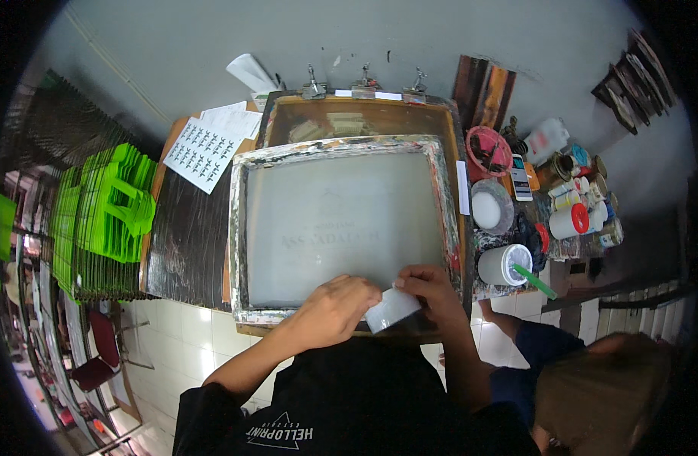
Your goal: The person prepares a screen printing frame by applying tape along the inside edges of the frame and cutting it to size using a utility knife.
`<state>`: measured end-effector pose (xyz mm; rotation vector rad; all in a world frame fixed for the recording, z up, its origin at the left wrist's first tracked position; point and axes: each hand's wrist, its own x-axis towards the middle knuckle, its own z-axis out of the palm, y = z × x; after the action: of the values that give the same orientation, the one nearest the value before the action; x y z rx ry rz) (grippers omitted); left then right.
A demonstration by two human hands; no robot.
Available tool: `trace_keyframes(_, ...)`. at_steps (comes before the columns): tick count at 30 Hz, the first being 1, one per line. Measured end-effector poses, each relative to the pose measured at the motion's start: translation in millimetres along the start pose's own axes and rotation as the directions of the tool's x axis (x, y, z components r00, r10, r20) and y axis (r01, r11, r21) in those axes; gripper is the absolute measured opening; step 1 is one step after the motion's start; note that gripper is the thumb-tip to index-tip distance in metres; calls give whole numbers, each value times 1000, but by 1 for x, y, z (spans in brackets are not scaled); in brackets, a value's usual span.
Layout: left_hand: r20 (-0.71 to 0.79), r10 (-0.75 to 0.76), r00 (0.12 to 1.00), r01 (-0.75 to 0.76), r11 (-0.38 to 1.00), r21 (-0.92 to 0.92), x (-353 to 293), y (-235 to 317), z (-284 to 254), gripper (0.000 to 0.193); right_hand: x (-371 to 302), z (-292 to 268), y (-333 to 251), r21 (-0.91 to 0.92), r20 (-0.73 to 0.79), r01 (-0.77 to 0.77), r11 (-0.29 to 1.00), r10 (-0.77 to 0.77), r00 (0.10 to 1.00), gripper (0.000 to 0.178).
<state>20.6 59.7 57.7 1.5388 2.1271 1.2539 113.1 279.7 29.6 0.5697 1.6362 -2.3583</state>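
Here both hands meet at the near edge of the screen frame: the right hand pinches a white strip, its long axis slanting leftward under the half-curled left hand, equally near.

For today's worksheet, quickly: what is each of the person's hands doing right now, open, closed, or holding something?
Left hand: curled closed on the near edge of the printing screen frame.
Right hand: closed on a roll of tape.
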Motion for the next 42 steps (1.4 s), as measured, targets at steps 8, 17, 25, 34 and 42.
trace_keyframes(8,169,-362,917,395,884,-251,9,19,-32,10,0,16,-8,-257,-12,197,946,-207,978,23)
trace_keyframes(17,-215,-176,961,210,967,144,-5,26,0,11,-16,37,-10,-763,234,540,356,-625,744,27)
trace_keyframes(25,-173,-157,972,185,969,163,-9,33,4,17,-18,36,-2,-724,223,563,399,-637,738,19)
trace_keyframes(34,-67,-252,965,241,961,-137,-4,21,-23,49,-13,18,-4,-646,122,492,583,-558,821,18)
trace_keyframes(42,-109,-419,901,431,844,320,8,-53,-19,68,-15,-17,6,-556,-24,321,767,-401,916,14)
